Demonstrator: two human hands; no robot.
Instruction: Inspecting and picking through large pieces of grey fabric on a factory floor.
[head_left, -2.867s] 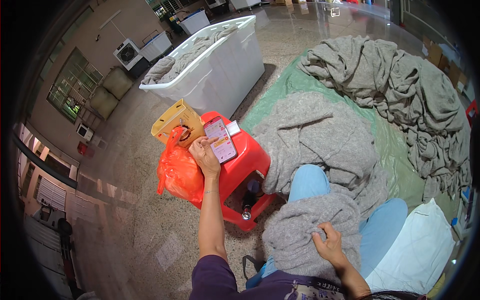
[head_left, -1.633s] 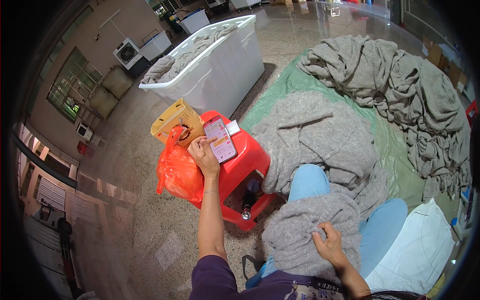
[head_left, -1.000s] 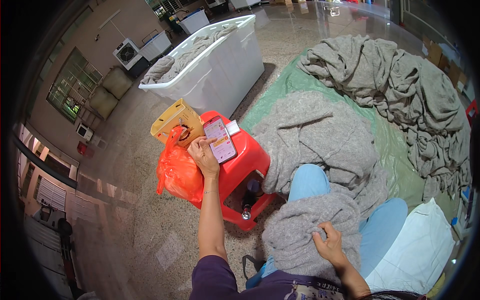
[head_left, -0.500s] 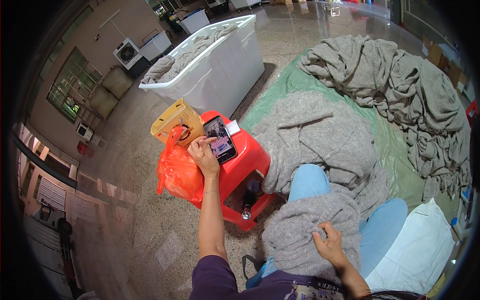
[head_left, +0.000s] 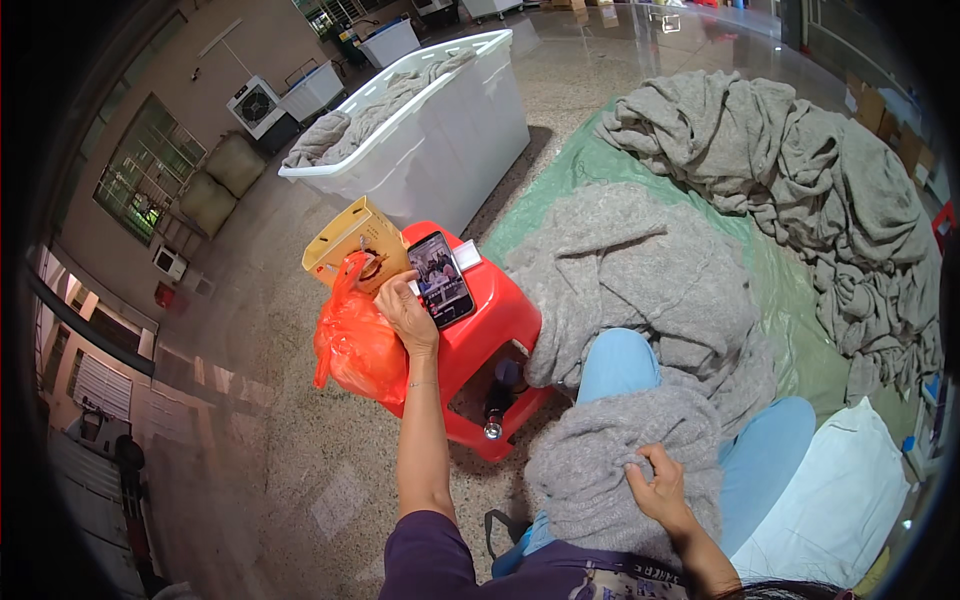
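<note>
White tub: grey cloth | left hand: phone

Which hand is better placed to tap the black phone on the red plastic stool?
Left, probably: the left hand already touches the black phone on the red plastic stool; the right hand grips grey knitted cloth.

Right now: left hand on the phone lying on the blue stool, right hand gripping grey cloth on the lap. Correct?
Not quite. The stool is red, not blue; the head view shows it. The rest holds: the left hand is on the phone lying on that stool, and the right hand grips the grey cloth on the lap.
</note>
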